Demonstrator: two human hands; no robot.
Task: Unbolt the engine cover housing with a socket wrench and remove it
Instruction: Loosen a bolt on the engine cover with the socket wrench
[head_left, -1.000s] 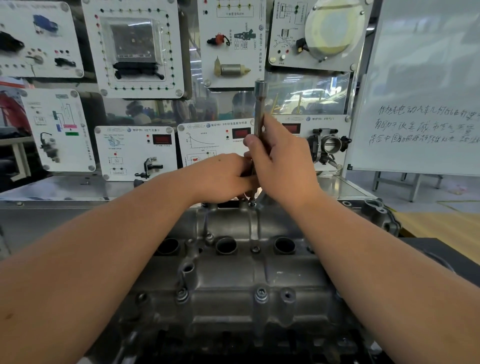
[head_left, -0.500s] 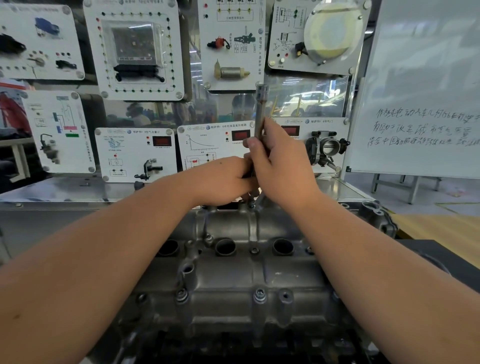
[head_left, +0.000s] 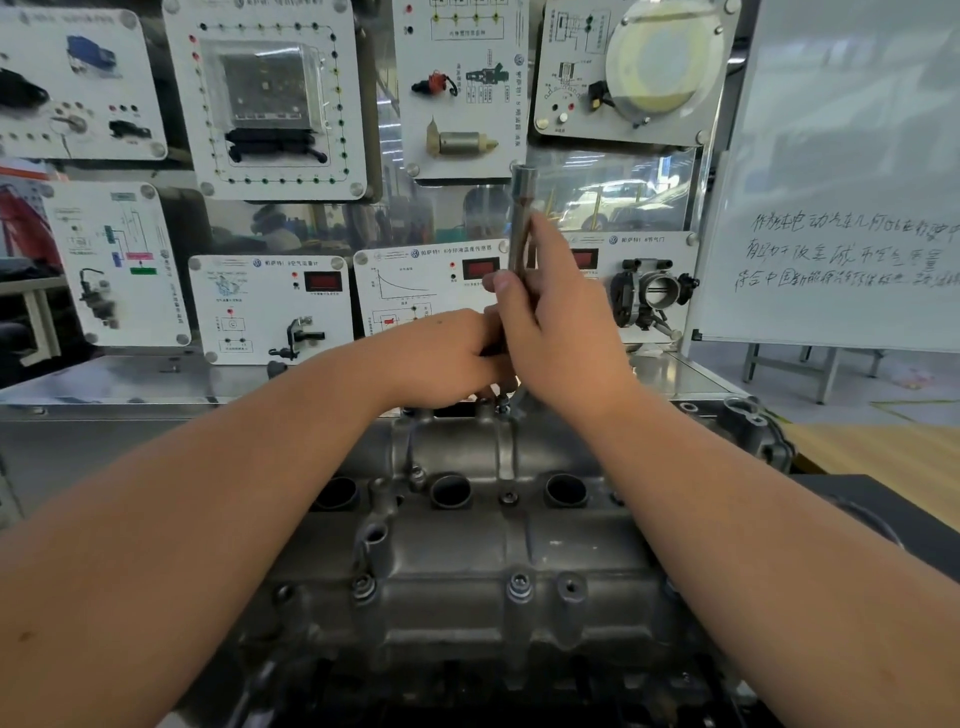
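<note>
1. Your right hand (head_left: 558, 332) is wrapped around the upright shaft of the socket wrench (head_left: 521, 218). The thumb lies across the front and the index finger runs up the side. That hold likely keeps the tool vertical over the fastener it is working on.
2. Your left hand (head_left: 447, 358) sits lower, against the right one, with its fingers curled towards the wrench's lower part. The right hand hides what they close on, so I cannot tell whether this hand grasps the tool or only steadies it.
3. The wrench's lower end is hidden behind both hands, above the far edge of the engine cover housing (head_left: 467, 577). A far-edge bolt (head_left: 503, 402) shows just under your hands, and that is probably the one being loosened.
4. The housing lies seated on the engine in front of you, between your forearms. Two near-edge bolts (head_left: 519, 584) are in place along its near side, so by my reading removal is some way off.
5. Three round wells (head_left: 451, 491) run across the housing's middle.
6. Behind the bench stands a wall of training panels (head_left: 270, 98), with a throttle body (head_left: 652, 293) mounted just right of your hands and a whiteboard (head_left: 852, 171) further right. The panels stand near the top of the wrench and may limit room for the tool there.
</note>
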